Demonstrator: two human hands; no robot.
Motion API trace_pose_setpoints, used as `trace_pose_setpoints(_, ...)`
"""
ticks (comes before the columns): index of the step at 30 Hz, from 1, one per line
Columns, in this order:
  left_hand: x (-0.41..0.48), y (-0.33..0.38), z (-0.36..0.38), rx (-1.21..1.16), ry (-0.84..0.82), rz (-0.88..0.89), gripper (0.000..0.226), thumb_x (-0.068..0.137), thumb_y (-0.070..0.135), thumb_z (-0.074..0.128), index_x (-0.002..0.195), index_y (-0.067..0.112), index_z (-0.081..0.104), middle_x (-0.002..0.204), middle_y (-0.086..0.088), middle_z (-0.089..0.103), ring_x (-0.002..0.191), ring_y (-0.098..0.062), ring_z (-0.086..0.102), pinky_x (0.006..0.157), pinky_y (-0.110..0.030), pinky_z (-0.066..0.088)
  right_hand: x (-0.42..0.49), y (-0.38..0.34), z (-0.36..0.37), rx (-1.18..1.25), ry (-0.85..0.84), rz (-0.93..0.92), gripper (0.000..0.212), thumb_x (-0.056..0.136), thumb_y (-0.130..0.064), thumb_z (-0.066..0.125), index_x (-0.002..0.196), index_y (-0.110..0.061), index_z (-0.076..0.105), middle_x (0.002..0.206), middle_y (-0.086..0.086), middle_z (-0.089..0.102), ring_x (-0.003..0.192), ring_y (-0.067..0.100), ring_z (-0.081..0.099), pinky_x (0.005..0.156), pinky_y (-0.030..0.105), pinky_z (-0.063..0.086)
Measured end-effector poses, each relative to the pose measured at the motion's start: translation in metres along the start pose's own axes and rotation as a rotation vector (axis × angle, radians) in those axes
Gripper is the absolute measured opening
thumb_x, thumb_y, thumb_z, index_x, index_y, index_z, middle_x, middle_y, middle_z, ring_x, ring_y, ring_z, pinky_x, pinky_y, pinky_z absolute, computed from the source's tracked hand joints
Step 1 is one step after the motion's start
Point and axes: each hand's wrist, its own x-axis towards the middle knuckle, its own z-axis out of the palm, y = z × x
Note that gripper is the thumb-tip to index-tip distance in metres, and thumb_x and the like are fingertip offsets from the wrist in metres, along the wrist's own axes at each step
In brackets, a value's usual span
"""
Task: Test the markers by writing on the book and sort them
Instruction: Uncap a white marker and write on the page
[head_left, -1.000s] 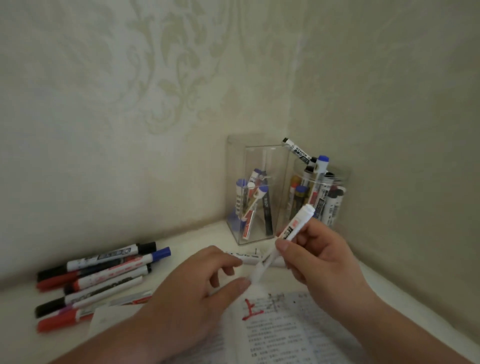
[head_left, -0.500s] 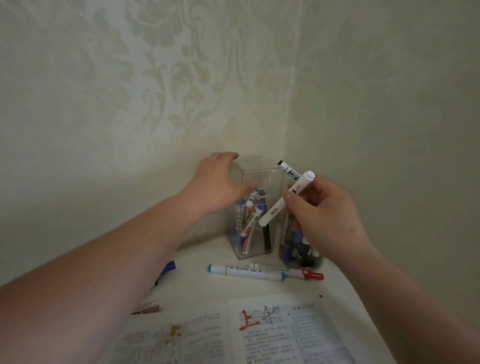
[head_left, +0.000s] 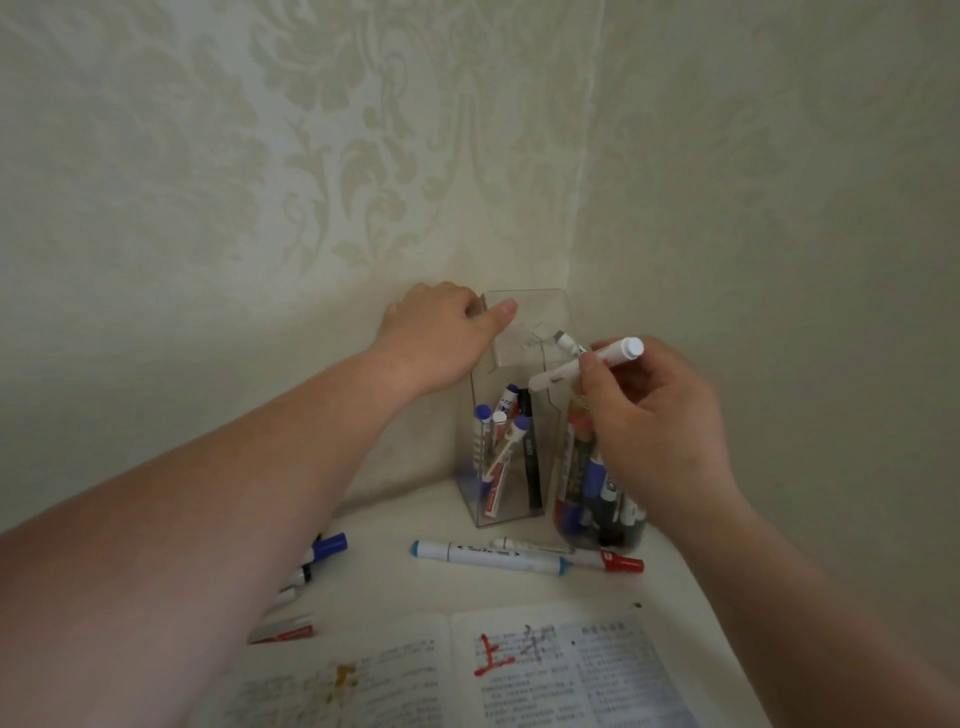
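Right hand (head_left: 660, 415), grip around white marker (head_left: 558, 375); left hand (head_left: 441, 332), grip apparently on clear box (head_left: 545, 312) rim.

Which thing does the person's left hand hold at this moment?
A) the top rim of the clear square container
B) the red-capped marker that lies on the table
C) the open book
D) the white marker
A: the left hand holds the top rim of the clear square container, while the white marker is in the right hand.
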Motion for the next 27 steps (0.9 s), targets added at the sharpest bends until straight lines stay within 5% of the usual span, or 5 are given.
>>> trace_pose_setpoints(6, -0.002, -0.002, 0.007, -0.005, 0.02, 0.021, 0.053, 0.098, 0.064, 0.034, 0.072, 0.023, 0.057, 0.085, 0.001, 0.058, 0.092, -0.027, 0.055, 0.083, -0.042, 0.042, 0.013, 0.008, 0.016, 0.041, -0.11, 0.143, 0.04, 0.1, -0.014, 0.063, 0.138, -0.024, 0.056, 0.087, 0.001, 0.074, 0.067, 0.009, 0.074, 0.053, 0.023, 0.058)
trace_pose_setpoints(12, -0.004, -0.004, 0.009, -0.005, 0.035, 0.048, 0.053, 0.096, 0.066, 0.033, 0.069, 0.025, 0.054, 0.085, 0.002, 0.058, 0.093, -0.028, 0.055, 0.088, -0.047, 0.046, 0.002, 0.02, 0.012, 0.029, -0.026, 0.022, 0.012, 0.098, -0.015, 0.066, 0.101, -0.026, 0.069, 0.078, -0.003, 0.073, 0.059, 0.005, 0.069, 0.051, 0.027, 0.057)
trace_pose_setpoints(17, -0.007, -0.006, 0.011, -0.072, 0.059, 0.036, 0.057, 0.095, 0.066, 0.031, 0.075, 0.02, 0.057, 0.084, 0.0, 0.059, 0.093, -0.03, 0.057, 0.085, -0.045, 0.047, -0.015, 0.051, 0.015, -0.303, -0.282, -0.031, 0.018, 0.094, -0.022, 0.07, 0.084, -0.036, 0.066, 0.071, -0.006, 0.07, 0.061, 0.018, 0.068, 0.062, 0.043, 0.061)
trace_pose_setpoints(22, 0.01, 0.005, -0.002, -0.194, 0.007, -0.091, 0.057, 0.103, 0.061, 0.028, 0.068, 0.021, 0.048, 0.072, 0.0, 0.057, 0.085, -0.03, 0.058, 0.075, -0.037, 0.04, -0.016, 0.06, 0.02, -0.348, -0.221, -0.302, 0.042, 0.094, -0.019, 0.066, 0.13, -0.04, 0.058, 0.066, -0.007, 0.06, 0.052, 0.014, 0.056, 0.055, 0.044, 0.055)
trace_pose_setpoints(27, 0.011, 0.009, 0.003, -0.203, -0.015, -0.105, 0.05, 0.102, 0.06, 0.033, 0.073, 0.022, 0.049, 0.075, 0.001, 0.057, 0.086, -0.026, 0.057, 0.071, -0.035, 0.037, -0.011, 0.041, 0.028, -0.73, -0.411, -0.493, 0.071, 0.097, -0.023, 0.052, 0.155, -0.046, 0.02, 0.07, -0.007, 0.059, 0.061, 0.013, 0.056, 0.057, 0.039, 0.053)
